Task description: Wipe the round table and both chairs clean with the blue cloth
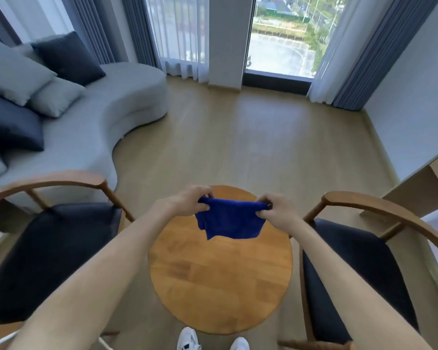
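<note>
Blue cloth [229, 221] hung limp above round table [220, 281]; left hand [187, 202], right hand [276, 210] pinched top corners. Looked light, soft, easily bunched.

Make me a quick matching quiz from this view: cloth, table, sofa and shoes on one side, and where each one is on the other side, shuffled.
Things:
1. cloth
2. table
3. sofa
4. shoes

Places:
A. far left, by the curtains
B. bottom edge, on the floor
C. between the two chairs
D. held up by the left hand and right hand

Pairs: 1-D, 2-C, 3-A, 4-B
</note>
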Tool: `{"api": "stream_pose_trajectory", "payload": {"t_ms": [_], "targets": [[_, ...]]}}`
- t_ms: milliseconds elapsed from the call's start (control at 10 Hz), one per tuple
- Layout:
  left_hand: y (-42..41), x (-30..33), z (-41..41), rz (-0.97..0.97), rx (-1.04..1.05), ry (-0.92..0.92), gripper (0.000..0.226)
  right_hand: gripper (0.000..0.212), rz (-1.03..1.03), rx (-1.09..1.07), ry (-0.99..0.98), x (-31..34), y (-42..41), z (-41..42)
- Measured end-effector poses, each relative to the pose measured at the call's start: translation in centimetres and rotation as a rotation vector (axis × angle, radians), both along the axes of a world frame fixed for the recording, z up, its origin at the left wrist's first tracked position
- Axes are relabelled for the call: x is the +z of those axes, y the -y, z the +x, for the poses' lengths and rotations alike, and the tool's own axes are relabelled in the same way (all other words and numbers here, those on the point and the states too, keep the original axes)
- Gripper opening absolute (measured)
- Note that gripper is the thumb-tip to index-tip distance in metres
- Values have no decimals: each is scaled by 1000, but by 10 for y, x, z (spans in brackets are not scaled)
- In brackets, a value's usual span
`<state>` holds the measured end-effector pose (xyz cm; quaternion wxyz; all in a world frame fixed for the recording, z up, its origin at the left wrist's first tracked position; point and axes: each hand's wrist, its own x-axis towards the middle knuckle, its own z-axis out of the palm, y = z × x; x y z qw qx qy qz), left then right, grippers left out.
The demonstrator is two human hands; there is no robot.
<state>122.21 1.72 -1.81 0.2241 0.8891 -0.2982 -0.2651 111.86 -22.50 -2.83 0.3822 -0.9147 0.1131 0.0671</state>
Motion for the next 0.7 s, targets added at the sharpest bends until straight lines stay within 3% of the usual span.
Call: {"api": "stream_pose_trajectory", "payload": {"t_ms": [300, 500, 600, 700], "targets": [[-27, -121, -46, 136, 1, -268, 6, 17, 89, 36, -328, -104, -22, -53], [-27, -157, -39, 201, 89, -337, 11, 18, 96, -34, -432, -143, -28, -40], [-18, -162, -14, 146, 326, -170, 25, 25, 90, -319, -276, -151, -26, -10], [-13, -156, 7, 129, 414, -42, 28, 24, 110, -389, -224, -149, -20, 11]]}}
